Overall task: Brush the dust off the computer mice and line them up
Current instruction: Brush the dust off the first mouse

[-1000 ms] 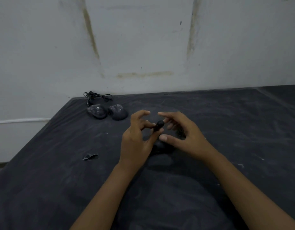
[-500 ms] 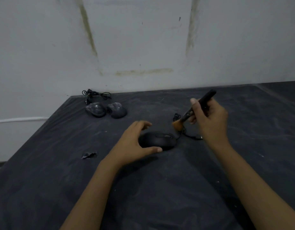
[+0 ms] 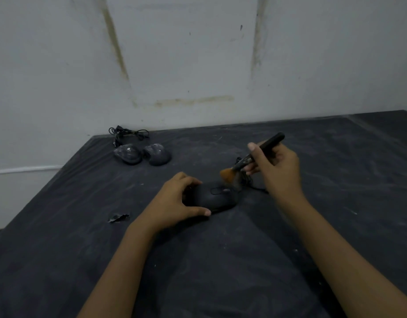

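Observation:
A black computer mouse (image 3: pixel 215 198) lies on the dark table (image 3: pixel 221 260) in the middle. My left hand (image 3: pixel 175 200) grips its left end, thumb along the near side and fingers over the far side. My right hand (image 3: pixel 276 166) holds a black-handled brush (image 3: pixel 262 150) tilted down to the left; its orange bristles (image 3: pixel 227 175) touch the mouse's front top. Two dusty grey mice (image 3: pixel 129 153) (image 3: pixel 157 154) sit side by side at the far left. The held mouse's cable (image 3: pixel 250 182) trails behind the brush.
A coiled black cable (image 3: pixel 127 133) lies by the wall behind the two grey mice. A small torn scrap (image 3: pixel 117 218) sits left of my left forearm. The table's left edge runs diagonally at left; the white wall stands close behind.
A second ago both hands met around the brush handle above the mouse. My right hand then took the brush to the right, my left dropped onto the mouse, and the bristles came down onto it.

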